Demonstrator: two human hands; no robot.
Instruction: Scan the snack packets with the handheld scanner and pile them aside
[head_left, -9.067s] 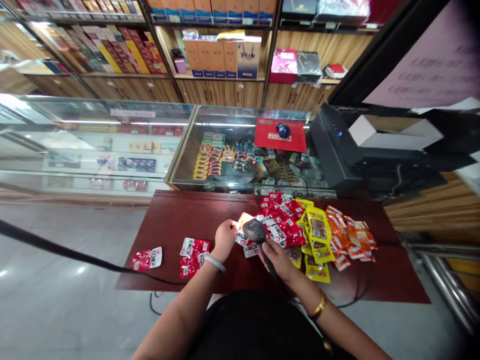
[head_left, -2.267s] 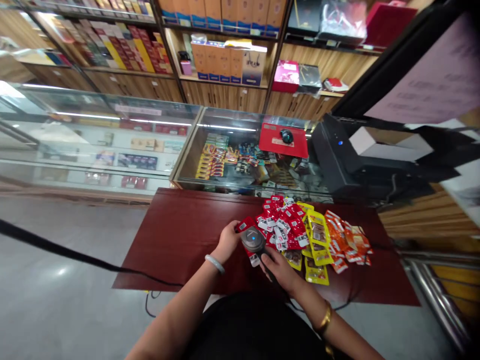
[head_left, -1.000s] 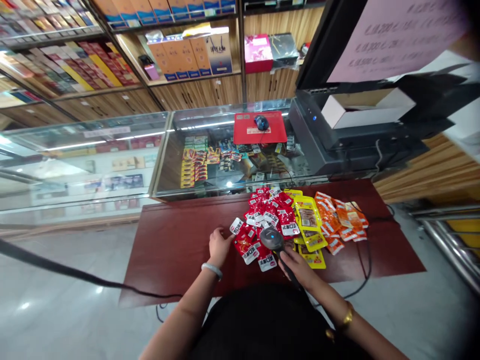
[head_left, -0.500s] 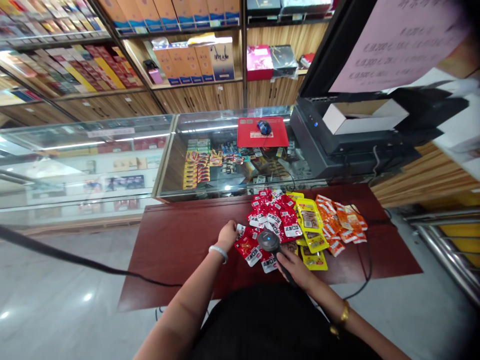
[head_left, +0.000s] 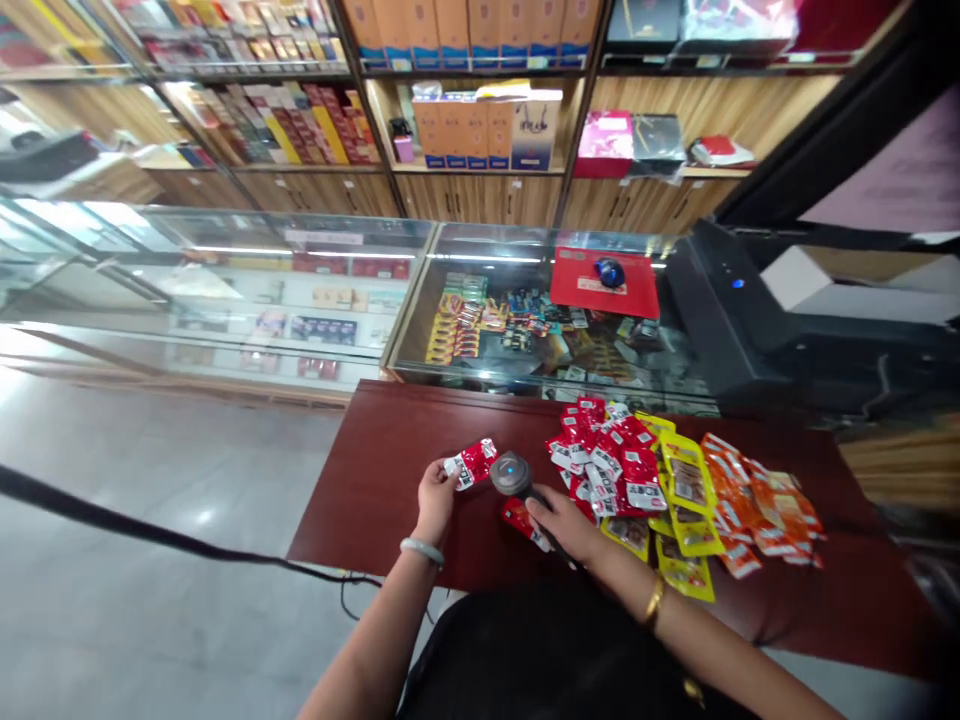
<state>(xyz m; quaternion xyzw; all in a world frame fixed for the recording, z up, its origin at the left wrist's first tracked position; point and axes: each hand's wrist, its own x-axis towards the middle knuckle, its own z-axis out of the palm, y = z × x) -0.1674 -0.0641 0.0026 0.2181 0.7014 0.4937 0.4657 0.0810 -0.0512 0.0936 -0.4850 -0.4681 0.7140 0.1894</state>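
Observation:
My left hand (head_left: pixel 438 494) pinches a red and white snack packet (head_left: pixel 475 462) by its white end, to the left of the pile. In my right hand (head_left: pixel 556 518) is a dark handheld barcode scanner (head_left: pixel 513 474), its round head with a small blue light close to that packet. Another red packet (head_left: pixel 523 520) lies on the dark red tabletop (head_left: pixel 375 480), partly hidden under the scanner and my right hand. A pile of red packets (head_left: pixel 604 450) sits right of the scanner, with yellow packets (head_left: pixel 690 490) and orange packets (head_left: pixel 765 505) beyond it.
A glass display counter (head_left: pixel 480 350) stands behind the table, with a blue-lit mouse (head_left: pixel 610 272) on a red mat (head_left: pixel 570 280). At the right is a dark checkout machine (head_left: pixel 720 310) with a white open box (head_left: pixel 847 285). A black cable (head_left: pixel 187 540) crosses at left.
My left hand has drawn a red packet leftward, away from the pile. The scanner has moved left with it. The camera view has turned to the left.

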